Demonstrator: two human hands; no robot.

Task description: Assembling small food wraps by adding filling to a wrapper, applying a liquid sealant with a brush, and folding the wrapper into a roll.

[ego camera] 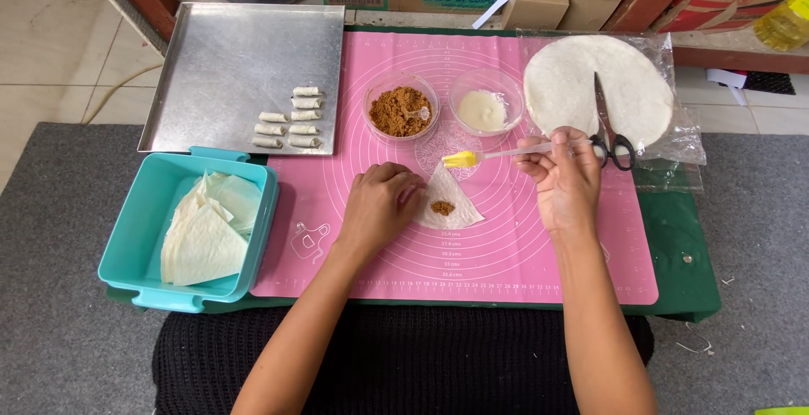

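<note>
Paste dripping off the yellow-tipped brush pinched in the right hand may, I judge, smear the pink mat, since the left hand flatly pins the filled wrapper wedge lying at five o'clock of the brush tip.

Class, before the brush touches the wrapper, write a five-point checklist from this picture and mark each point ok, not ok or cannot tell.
1. Wrapper piece lies flat on the pink mat: ok.
2. Brown filling sits on the wrapper: ok.
3. Left hand steadies the wrapper's edge: ok.
4. Right hand has a grip on the brush: ok.
5. Brush tip loaded with white paste from its bowl: cannot tell.
</note>
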